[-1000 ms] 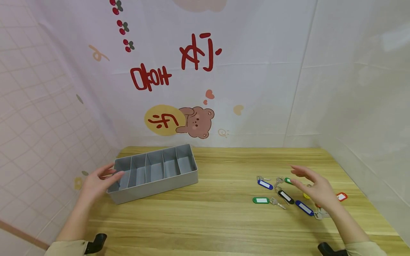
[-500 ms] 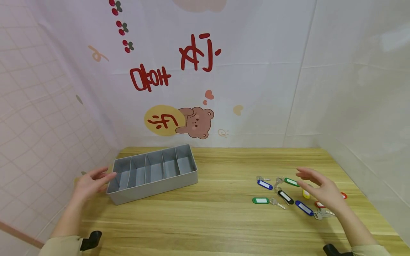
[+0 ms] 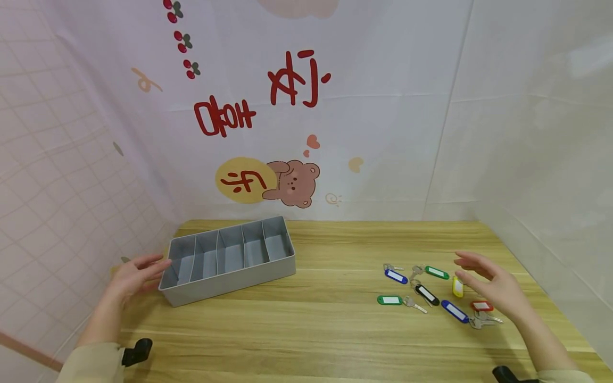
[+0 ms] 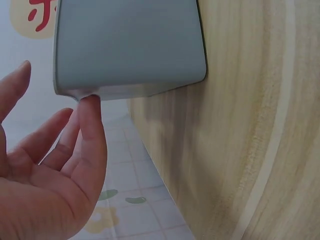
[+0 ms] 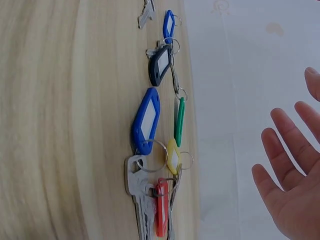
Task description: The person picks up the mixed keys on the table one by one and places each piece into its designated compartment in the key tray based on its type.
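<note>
My left hand (image 3: 136, 277) is at the left end of a grey divided box (image 3: 230, 284), fingers loosely bent. In the left wrist view a fingertip meets the lower edge of the box's end wall (image 4: 130, 45). My right hand (image 3: 495, 287) hovers at the right side of a spread of tagged keys, holding nothing, its fingers apart in the right wrist view. Nearest to it are a yellow key tag (image 3: 458, 286) and a red key tag (image 3: 481, 306). Blue (image 3: 455, 311), black (image 3: 427, 294) and green (image 3: 437, 272) key tags lie to its left.
The box has several compartments in a row and stands angled on the wooden table (image 3: 306, 335). Another green key tag (image 3: 390, 300) and a second blue key tag (image 3: 396, 276) lie nearer the middle. A printed curtain (image 3: 383, 106) hangs behind and at both sides.
My left hand has drawn back a little to the left from over the box's end. My right hand has shifted right, uncovering the yellow and a red key tag and covering another red one.
</note>
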Action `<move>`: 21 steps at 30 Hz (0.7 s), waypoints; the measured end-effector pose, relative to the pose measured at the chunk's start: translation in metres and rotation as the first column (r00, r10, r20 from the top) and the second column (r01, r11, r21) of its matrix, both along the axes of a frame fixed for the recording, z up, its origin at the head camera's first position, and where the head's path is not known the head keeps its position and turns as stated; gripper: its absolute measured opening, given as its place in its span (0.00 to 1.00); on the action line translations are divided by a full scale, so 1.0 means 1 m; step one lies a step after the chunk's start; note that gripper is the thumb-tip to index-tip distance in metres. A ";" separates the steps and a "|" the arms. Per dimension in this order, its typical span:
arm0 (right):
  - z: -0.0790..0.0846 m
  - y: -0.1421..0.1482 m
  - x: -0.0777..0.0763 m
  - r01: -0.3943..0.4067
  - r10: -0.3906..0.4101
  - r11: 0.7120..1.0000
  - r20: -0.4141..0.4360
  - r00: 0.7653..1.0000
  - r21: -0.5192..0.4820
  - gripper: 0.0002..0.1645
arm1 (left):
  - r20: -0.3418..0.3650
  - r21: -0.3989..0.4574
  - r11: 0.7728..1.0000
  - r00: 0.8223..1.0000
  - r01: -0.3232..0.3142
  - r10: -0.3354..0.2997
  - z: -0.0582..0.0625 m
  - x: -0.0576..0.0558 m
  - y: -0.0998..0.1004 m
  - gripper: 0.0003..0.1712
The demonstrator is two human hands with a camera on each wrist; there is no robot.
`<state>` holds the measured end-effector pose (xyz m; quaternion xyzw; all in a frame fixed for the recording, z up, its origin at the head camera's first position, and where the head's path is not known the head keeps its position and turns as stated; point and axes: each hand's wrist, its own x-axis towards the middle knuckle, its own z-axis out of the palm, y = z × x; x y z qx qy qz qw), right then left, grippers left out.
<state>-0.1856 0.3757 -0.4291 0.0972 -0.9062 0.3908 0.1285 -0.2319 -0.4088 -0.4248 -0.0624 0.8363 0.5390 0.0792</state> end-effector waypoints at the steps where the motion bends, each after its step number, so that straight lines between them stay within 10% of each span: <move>1: 0.000 0.001 0.000 -0.001 0.001 1.000 0.001 1.000 -0.001 0.29 | 0.015 0.023 1.000 1.000 -0.009 0.009 -0.007 -0.005 -0.007 0.44; 5: 0.000 0.009 0.000 -0.011 0.011 1.000 0.003 1.000 0.003 0.30 | 0.052 0.074 0.997 0.999 -0.008 0.004 -0.017 -0.015 -0.021 0.37; 13: 0.000 0.024 0.001 -0.018 0.019 1.000 0.033 0.999 -0.005 0.29 | 0.056 0.017 1.000 0.998 0.004 -0.005 0.021 0.009 0.011 0.38; 21: -0.003 0.035 0.006 -0.006 0.006 1.000 0.060 0.998 0.004 0.30 | 0.047 0.042 0.999 0.999 -0.013 0.011 0.019 0.007 0.013 0.38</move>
